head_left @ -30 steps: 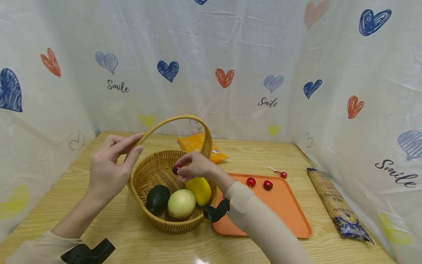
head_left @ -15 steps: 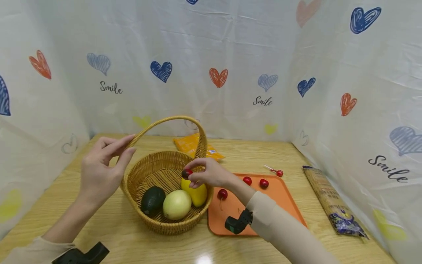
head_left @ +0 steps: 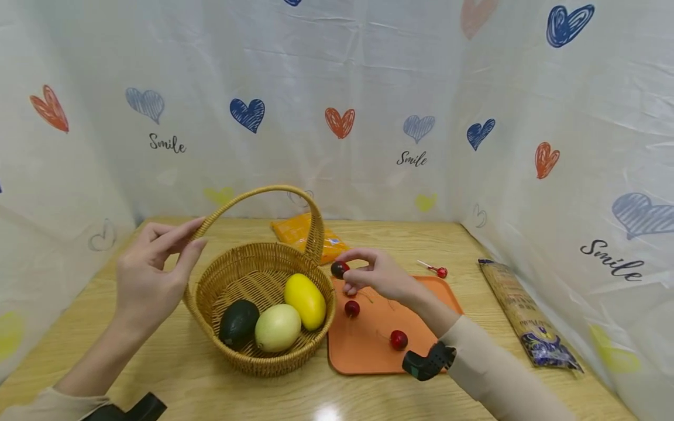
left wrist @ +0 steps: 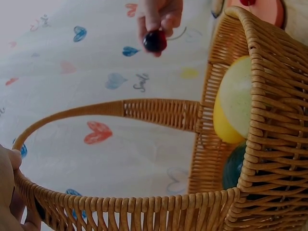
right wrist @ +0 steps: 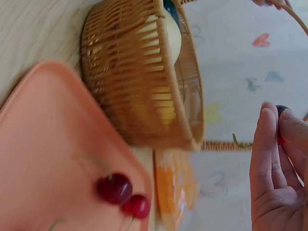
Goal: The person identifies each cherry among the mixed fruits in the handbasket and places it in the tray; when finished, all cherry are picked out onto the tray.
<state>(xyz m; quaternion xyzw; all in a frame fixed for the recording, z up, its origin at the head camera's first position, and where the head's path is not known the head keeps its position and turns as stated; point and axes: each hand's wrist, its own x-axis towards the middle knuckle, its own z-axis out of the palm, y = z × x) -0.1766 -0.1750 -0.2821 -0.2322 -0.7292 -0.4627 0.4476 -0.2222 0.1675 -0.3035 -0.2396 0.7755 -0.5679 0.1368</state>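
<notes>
My left hand (head_left: 152, 278) holds the handle of a wicker basket (head_left: 263, 363) between thumb and fingers, at the handle's left side. Inside the basket lie an avocado-like dark green fruit (head_left: 239, 323), a pale green round fruit (head_left: 278, 328) and a yellow oval fruit (head_left: 305, 301). Between thumb and fingertips, my right hand (head_left: 381, 276) pinches a dark red cherry (head_left: 339, 269), its stem visible in the left wrist view. That hand is above the far left part of an orange tray (head_left: 368, 356). More cherries lie on the tray, one dark (head_left: 351, 308) and one red (head_left: 398, 340).
Behind the basket lies an orange packet (head_left: 333, 242). A red lollipop (head_left: 441, 272) is on the table past the tray. Farther right, a long brown and purple package (head_left: 529, 316) lies by the curtain (head_left: 568, 193), which encloses the table (head_left: 174, 374).
My right hand has moved right with the cherry, from over the basket to above the tray. My left hand keeps its hold on the handle; the head view has shifted slightly.
</notes>
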